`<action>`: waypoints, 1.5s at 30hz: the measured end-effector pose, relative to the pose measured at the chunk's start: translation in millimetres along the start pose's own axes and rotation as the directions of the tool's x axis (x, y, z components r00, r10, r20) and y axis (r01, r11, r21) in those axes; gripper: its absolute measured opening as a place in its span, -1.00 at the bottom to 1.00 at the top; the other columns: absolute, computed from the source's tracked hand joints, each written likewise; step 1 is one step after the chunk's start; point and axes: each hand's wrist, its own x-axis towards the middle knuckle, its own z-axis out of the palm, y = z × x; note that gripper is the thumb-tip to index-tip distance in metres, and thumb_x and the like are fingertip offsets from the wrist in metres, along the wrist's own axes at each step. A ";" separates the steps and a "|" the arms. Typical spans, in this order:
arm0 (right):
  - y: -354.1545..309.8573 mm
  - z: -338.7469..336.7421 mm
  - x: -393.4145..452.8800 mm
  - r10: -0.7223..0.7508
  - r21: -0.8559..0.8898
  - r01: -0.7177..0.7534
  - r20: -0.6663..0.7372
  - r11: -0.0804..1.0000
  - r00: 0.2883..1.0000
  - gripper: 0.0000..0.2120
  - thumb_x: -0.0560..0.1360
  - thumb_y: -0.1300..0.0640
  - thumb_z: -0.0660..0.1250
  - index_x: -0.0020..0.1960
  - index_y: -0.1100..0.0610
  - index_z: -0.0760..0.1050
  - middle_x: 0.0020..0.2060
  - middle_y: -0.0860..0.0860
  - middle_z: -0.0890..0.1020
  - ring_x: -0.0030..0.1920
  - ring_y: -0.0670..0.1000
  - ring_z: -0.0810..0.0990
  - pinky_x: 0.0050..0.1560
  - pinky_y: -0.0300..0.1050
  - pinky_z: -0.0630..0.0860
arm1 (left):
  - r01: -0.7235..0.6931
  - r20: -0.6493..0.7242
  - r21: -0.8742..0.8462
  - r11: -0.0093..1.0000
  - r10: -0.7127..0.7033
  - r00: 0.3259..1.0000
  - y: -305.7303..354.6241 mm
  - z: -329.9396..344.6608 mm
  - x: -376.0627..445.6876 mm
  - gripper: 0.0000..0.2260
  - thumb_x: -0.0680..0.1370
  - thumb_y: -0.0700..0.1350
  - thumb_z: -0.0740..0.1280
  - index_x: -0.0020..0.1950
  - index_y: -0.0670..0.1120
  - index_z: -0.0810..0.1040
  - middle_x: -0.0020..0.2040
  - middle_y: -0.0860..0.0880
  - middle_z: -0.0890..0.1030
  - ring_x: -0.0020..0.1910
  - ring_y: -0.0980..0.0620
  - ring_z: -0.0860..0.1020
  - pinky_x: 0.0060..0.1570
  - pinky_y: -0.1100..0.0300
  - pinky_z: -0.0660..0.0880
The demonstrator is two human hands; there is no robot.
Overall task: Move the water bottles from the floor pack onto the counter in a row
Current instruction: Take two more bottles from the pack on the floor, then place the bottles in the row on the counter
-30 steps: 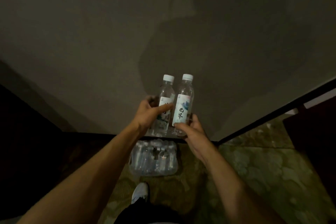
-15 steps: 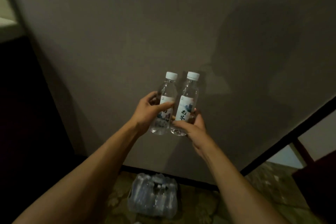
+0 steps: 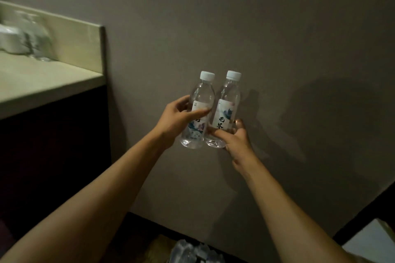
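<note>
A: What do I hold?
B: My left hand and right hand each grip one clear, white-capped plastic water bottle, upright, touching, ready for the pale counter's right edge.

You see two clear water bottles, the left bottle and the right bottle, each with a white cap and a white label printed with blue-green ink-wash shapes, a touch of pink and black brush characters. Behind them the wall is plain grey-brown, and the counter to your left is pale greenish cream above a near-black cabinet front. At the bottom the floor pack shows as clear, whitish plastic.
</note>
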 end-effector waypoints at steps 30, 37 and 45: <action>-30.0 273.4 41.8 -0.092 0.084 0.079 0.165 0.993 0.982 -0.49 0.34 0.27 0.52 0.18 0.06 0.38 -0.03 0.04 0.69 -0.01 0.05 0.69 0.09 0.13 0.60 | -0.135 -0.183 0.103 0.986 0.152 0.971 83.0 -254.6 -11.7 -0.73 0.43 -0.29 0.48 0.10 -0.12 0.58 0.04 -0.18 0.68 0.00 -0.16 0.67 -0.02 0.04 0.64; -18.0 348.6 46.1 -0.082 0.121 0.061 0.180 0.991 0.980 -0.50 0.36 0.34 0.50 0.21 0.22 0.36 -0.04 0.12 0.69 -0.03 0.10 0.70 0.03 0.06 0.63 | -0.093 -0.286 0.214 0.972 0.154 0.946 78.8 -327.3 -18.8 -0.63 0.39 -0.15 0.55 0.16 -0.11 0.60 0.04 -0.11 0.68 -0.01 -0.08 0.68 0.05 -0.11 0.61; -0.4 435.4 83.3 -0.077 0.120 0.048 0.242 0.992 0.967 -0.53 0.36 0.29 0.52 0.19 0.20 0.42 -0.05 0.10 0.70 -0.05 0.07 0.71 -0.09 -0.07 0.62 | -0.068 -0.420 0.298 0.952 0.194 0.887 85.8 -409.4 -6.6 -0.58 0.38 -0.17 0.55 0.22 -0.09 0.60 0.07 -0.10 0.65 -0.03 -0.04 0.67 -0.05 0.10 0.63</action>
